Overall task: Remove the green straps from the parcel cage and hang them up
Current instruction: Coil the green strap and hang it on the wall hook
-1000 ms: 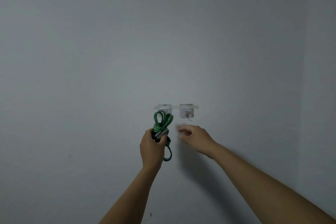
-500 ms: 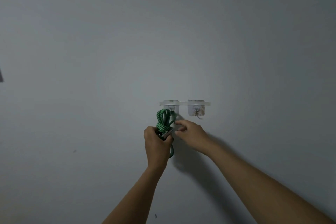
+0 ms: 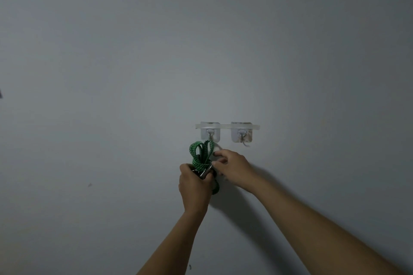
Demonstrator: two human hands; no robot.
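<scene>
A bundle of green straps [image 3: 199,154] with black dots is gripped in my left hand [image 3: 194,185], loops standing up just below the left wall hook [image 3: 210,134]. A metal buckle shows at my left thumb. My right hand [image 3: 232,168] touches the bundle from the right, with its fingertips on the rightmost loop and the buckle area. A second clear adhesive hook [image 3: 242,135] is on the wall to the right, with nothing hanging on it. The parcel cage is out of view.
A strip of clear tape [image 3: 226,126] runs across the tops of both hooks. The grey wall [image 3: 134,62] fills the frame. A small dark mark sits on the wall at lower left.
My right hand moved left from open air onto the strap bundle. My left hand stayed just under the left hook with the straps.
</scene>
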